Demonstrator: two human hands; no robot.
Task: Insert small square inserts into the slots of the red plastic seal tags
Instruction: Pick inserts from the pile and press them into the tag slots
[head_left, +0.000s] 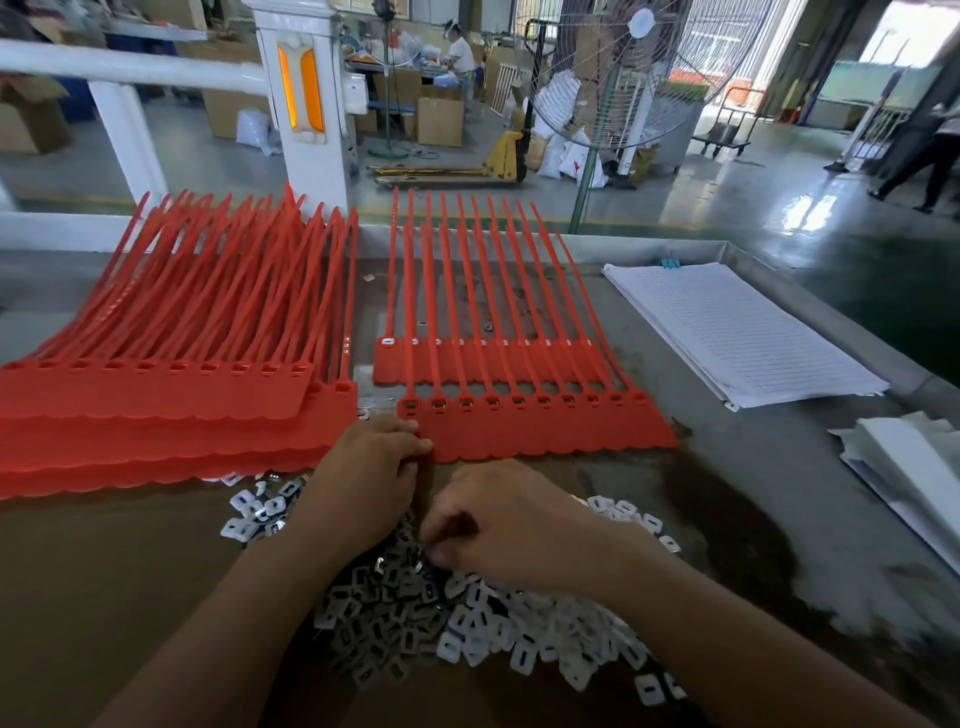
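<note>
Two hands at work over seal tags and inserts on the table (769, 499).

The left hand (363, 467) curls its fingers on the near left corner of the front strip of red seal tags (545, 436), whose slots hold inserts. The right hand (509, 525) digs curled fingers into the pile of square inserts (467, 629); I cannot tell whether it holds one. An unfilled stack of tags (156, 415) lies to the left.

Right hand (511, 525) fingertips hidden, perhaps pinching.
</note>
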